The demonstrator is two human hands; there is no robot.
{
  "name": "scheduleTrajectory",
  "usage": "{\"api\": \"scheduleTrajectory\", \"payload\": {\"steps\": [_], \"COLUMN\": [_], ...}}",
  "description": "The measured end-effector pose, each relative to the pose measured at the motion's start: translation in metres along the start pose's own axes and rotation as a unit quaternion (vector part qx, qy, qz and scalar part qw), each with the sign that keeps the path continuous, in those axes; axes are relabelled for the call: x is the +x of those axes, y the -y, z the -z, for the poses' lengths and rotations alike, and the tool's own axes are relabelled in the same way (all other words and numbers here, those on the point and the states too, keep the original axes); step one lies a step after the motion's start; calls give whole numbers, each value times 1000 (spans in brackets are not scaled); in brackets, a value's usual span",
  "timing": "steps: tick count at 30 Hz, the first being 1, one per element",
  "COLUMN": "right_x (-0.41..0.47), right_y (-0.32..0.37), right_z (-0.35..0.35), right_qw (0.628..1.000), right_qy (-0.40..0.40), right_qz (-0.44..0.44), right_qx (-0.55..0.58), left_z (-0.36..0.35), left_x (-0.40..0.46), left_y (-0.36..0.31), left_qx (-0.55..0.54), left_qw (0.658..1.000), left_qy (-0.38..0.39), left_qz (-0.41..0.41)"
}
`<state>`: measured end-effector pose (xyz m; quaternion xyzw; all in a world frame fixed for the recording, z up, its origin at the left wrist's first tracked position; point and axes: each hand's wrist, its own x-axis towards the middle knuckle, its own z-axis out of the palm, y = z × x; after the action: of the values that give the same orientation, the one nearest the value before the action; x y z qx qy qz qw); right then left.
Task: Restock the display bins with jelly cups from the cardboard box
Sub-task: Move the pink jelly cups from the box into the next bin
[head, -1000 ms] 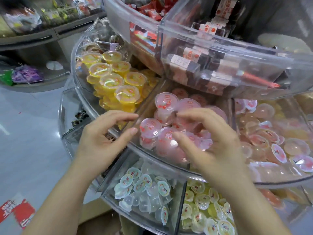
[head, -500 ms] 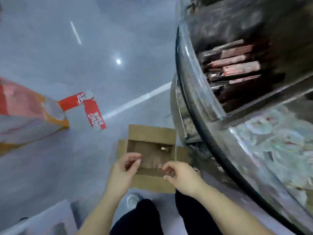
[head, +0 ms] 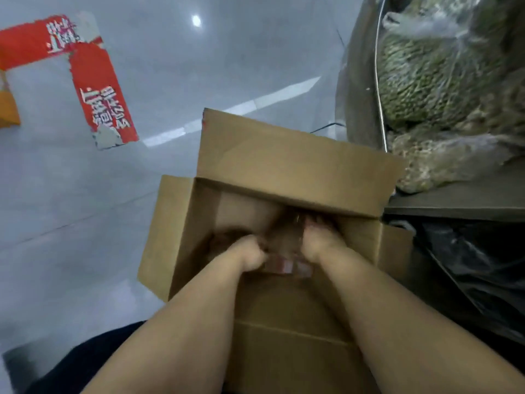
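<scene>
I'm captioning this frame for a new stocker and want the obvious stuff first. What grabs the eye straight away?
First, the open cardboard box on the grey floor, mid-frame, with the left hand and right hand both plunged deep inside; what they grip is too blurred to tell. Next, the torn red floor sticker at upper left, then the clear bin of greenish snacks at upper right.

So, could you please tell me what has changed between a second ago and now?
Both hands left the pink jelly bin and went down into the open cardboard box on the floor. The left hand and right hand now reach deep inside, around something pale and blurred; whether they grip it cannot be told. The view swung from the bins down to the floor. The box stays open, flaps up.
</scene>
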<state>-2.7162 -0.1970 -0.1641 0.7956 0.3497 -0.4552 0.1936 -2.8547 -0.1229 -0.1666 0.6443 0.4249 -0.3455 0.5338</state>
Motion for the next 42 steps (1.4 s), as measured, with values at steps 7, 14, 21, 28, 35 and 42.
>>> {"api": "scheduleTrajectory", "payload": {"steps": [7, 14, 21, 28, 35, 42], "right_x": [41, 46, 54, 73, 41, -104], "right_y": [-11, -6, 21, 61, 52, 24], "right_z": [-35, -42, -49, -43, -17, 39], "right_qw": [986, 997, 939, 844, 656, 540], "right_qy": [-138, -58, -22, -42, 145, 188], "right_qz": [7, 1, -77, -160, -119, -117], "right_qx": [-98, 51, 335, 509, 731, 812], "left_z": [-19, -6, 18, 37, 46, 39], "left_x": [52, 46, 29, 18, -1, -130], "left_y": [1, 5, 9, 15, 9, -24], "left_qx": [192, 168, 95, 136, 110, -66], "left_qw": [977, 983, 987, 974, 978, 960], "left_qy": [68, -42, -131, -179, -172, -252], "left_qz": [-56, -54, -10, -29, -40, -104]}}
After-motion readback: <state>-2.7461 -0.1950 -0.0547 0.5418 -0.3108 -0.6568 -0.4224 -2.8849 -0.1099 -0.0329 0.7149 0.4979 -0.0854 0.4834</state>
